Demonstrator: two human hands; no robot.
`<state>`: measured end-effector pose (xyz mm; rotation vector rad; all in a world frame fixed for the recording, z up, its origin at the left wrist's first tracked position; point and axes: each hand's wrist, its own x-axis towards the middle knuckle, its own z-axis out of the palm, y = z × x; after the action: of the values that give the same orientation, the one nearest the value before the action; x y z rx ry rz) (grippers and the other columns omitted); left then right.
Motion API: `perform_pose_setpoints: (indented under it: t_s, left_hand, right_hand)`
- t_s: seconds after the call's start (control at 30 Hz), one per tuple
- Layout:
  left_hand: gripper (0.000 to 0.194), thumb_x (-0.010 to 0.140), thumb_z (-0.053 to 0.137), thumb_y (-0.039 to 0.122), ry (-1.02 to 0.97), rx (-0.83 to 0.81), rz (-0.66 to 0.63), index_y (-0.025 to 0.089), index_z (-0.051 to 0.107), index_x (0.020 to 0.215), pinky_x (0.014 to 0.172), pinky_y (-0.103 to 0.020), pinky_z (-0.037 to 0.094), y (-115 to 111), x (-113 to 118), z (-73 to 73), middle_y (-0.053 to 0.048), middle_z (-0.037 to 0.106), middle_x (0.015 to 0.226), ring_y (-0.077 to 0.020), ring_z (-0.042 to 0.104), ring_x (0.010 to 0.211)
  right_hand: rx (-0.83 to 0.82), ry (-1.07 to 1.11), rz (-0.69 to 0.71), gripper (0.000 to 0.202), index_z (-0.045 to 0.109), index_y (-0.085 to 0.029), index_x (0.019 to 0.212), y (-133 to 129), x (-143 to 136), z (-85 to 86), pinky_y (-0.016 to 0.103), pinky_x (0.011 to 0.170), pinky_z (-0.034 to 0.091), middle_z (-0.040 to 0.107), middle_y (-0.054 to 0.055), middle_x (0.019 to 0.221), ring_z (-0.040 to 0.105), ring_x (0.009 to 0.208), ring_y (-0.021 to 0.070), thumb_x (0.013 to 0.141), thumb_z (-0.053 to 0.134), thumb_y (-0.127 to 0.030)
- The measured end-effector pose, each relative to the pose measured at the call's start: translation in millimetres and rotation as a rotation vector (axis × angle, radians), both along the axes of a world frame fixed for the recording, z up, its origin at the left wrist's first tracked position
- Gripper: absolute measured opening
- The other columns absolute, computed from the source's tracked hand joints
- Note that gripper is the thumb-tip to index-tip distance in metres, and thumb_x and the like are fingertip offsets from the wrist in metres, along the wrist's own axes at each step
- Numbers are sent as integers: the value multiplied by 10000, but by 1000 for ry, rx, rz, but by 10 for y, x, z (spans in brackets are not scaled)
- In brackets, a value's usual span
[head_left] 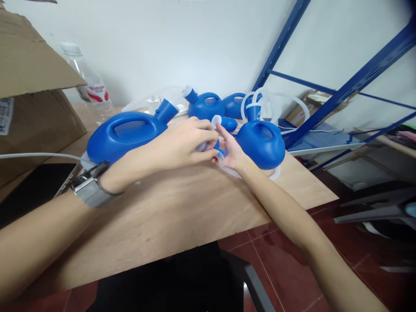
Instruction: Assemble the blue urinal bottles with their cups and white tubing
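My left hand (190, 141), with a watch on its wrist, is closed in a pinch over a small blue and clear plastic piece (221, 152). From the other side, my right hand (233, 151) grips the same piece, its thumb pointing up. Fingers cover most of the piece, so its exact kind is hidden. Beside my left forearm lies a blue urinal bottle (130, 134) with a handle and a short neck. Close to my right hand stands another blue bottle (261, 145) with clear tubing (260, 93) at its neck. A blue funnel-like part with a white rim (225, 123) lies just behind my hands.
More blue bottles (208, 110) stand by the wall. At the left are a cardboard box (39, 125), a clear water bottle (92, 89) and a dark flat device (35, 186). A blue metal shelf (325, 138) borders the table (169, 225) on the right. A black chair (169, 281) is below.
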<state>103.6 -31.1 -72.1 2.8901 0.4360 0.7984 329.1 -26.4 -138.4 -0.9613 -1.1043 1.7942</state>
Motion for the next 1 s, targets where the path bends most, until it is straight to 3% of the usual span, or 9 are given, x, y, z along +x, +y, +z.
perform_pose_setpoints:
  t_s: [0.17,0.3,0.37,0.47,0.57,0.7,0.87,1.0]
  left_hand:
    - [229,998,590,325,-43,-24,80,211,638,805,850,-366,484,149,-121,75,-69,733,999,-220,661,895]
    - [214,996,529,320,-38,31,191,222,691,897,863,-385,487,185,-180,142,-80,742,982,-251,668,926]
    - [218,986,532,335,-18,48,237,226,711,927,857,-394,488,199,-187,142,-85,743,966,-263,670,918]
    - [242,981,529,352,-2,69,283,225,732,948,863,-399,489,224,-189,105,-90,746,961,-275,676,927]
    - [273,990,510,349,10,99,311,212,746,972,871,-407,492,228,-186,69,-99,745,967,-287,681,949]
    - [299,998,503,335,59,111,315,185,761,995,860,-416,504,190,-168,55,-126,747,1016,-301,695,968]
    - [320,1018,515,337,37,98,301,196,793,1091,904,-427,528,167,-145,36,-118,774,1044,-304,716,1020]
    - [376,1053,490,369,1,76,236,206,817,1142,981,-439,533,190,-144,15,-117,793,1184,-309,715,1125]
  right_hand:
    - [82,-31,1,732,636,-317,1436,-83,-1,39,389,716,710,785,94,1226,822,958,284,969,513,-867]
    - [365,-183,-193,661,629,-346,1447,-43,-75,-58,542,993,666,603,88,1583,704,1300,327,949,656,-778]
    - [585,-286,-325,607,685,-315,1362,-33,-102,-104,572,1158,564,584,78,1585,597,1436,316,967,640,-775]
    - [865,-431,-404,562,742,-290,1237,-73,-136,-123,576,1254,458,681,92,1407,599,1399,300,1008,578,-776]
    - [992,-497,-341,558,706,-282,1287,-155,-213,-112,548,1210,497,708,92,1379,652,1306,292,989,644,-750]
    - [974,-474,-365,577,627,-288,1387,-225,-360,-138,497,1162,550,692,84,1445,675,1295,275,977,713,-684]
    - [979,-452,-427,491,664,-267,1300,-209,-391,-197,487,1154,563,732,79,1373,697,1278,273,987,724,-640]
    - [989,-442,-441,422,675,-253,1228,-187,-362,-236,510,1149,556,746,79,1273,698,1241,270,1048,626,-632]
